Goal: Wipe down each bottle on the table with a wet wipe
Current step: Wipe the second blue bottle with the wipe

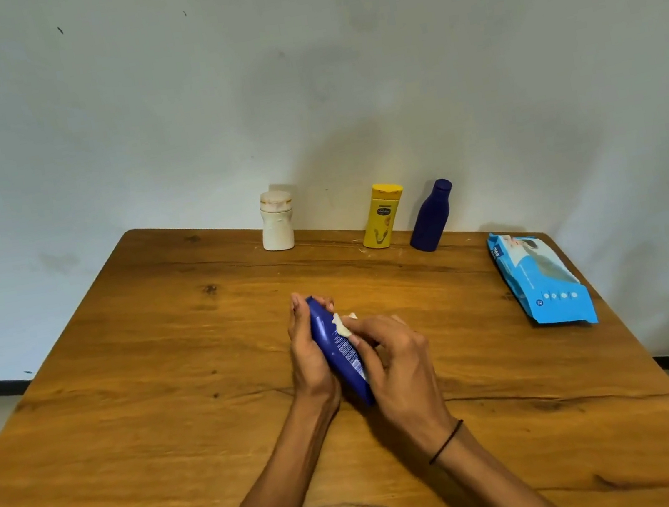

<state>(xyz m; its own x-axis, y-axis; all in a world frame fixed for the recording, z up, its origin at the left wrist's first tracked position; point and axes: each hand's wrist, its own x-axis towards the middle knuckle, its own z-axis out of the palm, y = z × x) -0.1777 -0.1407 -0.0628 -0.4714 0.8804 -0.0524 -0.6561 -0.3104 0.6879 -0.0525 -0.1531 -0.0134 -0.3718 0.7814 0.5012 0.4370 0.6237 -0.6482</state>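
Note:
A blue bottle (336, 347) with a printed label is held over the middle of the wooden table (131, 417), tilted away from me. My left hand (309, 358) grips it from the left side, fingers curled round its far end. My right hand (399, 368) presses a crumpled white wet wipe (343, 324) against the bottle's right side, pinching the wipe with its fingers. At the table's far edge stand a white bottle (277, 227), a yellow bottle (381, 216) and a dark blue bottle (431, 217).
A light blue pack of wet wipes (540, 279) lies flat near the table's right edge. A pale wall rises directly behind the table. The floor shows past the left and right edges.

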